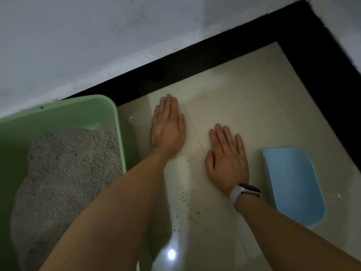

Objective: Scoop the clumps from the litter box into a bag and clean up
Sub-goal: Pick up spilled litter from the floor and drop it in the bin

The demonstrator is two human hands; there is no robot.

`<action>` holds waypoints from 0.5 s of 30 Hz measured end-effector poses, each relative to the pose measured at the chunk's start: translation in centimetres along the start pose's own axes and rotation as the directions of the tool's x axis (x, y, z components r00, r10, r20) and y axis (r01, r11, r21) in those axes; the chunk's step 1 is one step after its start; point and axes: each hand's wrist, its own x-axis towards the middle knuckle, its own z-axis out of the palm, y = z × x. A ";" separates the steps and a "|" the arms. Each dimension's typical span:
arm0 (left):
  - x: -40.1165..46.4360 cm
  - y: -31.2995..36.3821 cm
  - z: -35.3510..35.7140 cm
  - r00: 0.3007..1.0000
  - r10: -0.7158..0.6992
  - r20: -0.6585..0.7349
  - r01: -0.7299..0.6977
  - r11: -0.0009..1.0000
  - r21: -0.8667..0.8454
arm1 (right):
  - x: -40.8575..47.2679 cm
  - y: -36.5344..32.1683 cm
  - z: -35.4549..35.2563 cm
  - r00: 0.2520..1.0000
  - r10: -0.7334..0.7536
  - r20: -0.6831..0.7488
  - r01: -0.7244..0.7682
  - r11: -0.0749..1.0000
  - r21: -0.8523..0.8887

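Left hand (167, 127): flat on the floor (244, 106), palm down, fingers straight and together, pointing toward the wall. Holds nothing. Lies just beside the right wall of the litter box.

Right hand (227, 160): flat on the floor, palm down, fingers straight and slightly spread. Holds nothing. A white watch (245, 191) with a dark face sits on the wrist. The hand lies near the left hand, apart from it, a little closer to the camera.

Litter box (82, 110): pale green plastic, rounded corner, at the left of the view, standing on the floor close to the wall. Its near end is hidden behind the left forearm.

Litter (68, 169): grey granules, heaped unevenly inside the box, bare green floor of the box showing at the far end. Whether clumps lie in it cannot be told.

Spilled grains (192, 208): small dark specks scattered on the floor between the two forearms, nearer the camera than the hands.

Scoop (293, 184): light blue plastic, rounded at its near end, lying on the floor just right of the right hand and wrist, not touched.

Floor: glossy cream tile with a black border strip (205, 63) along the wall; a bright lamp glare at the bottom centre.

Wall (97, 36): white, meeting a second wall at the upper right corner.
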 end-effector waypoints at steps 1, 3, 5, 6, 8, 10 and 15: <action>-0.2 0.1 -0.2 0.999 0.034 0.003 -0.034 0.999 -0.032 | 0.0 0.0 -0.1 1.000 0.004 -0.002 -0.004 1.000 0.006; 0.3 0.4 -0.8 0.998 0.052 -0.038 -0.055 0.996 -0.065 | -0.1 0.0 -0.2 1.000 0.009 -0.001 -0.009 1.000 0.018; 1.5 0.4 -1.3 0.998 0.016 -0.058 -0.018 0.999 -0.043 | 0.0 -0.1 -0.2 1.000 0.009 -0.003 -0.009 1.000 0.022; 2.2 0.3 -1.4 0.999 0.001 -0.040 -0.001 1.000 -0.013 | 0.0 -0.1 -0.2 1.000 0.011 -0.003 -0.011 1.000 0.024; 3.0 0.1 -1.5 1.000 -0.005 -0.009 0.005 0.998 0.056 | 0.1 -0.1 -0.3 1.000 0.015 0.001 -0.015 1.000 0.026; 3.1 -0.2 -1.3 1.000 -0.008 0.007 0.008 0.995 0.101 | 0.1 -0.1 -0.3 1.000 0.012 0.005 -0.012 1.000 0.027; 1.8 -0.5 -0.9 0.998 -0.019 0.061 0.014 0.996 0.084 | 0.1 -0.1 -0.4 1.000 0.016 0.006 -0.016 0.999 0.036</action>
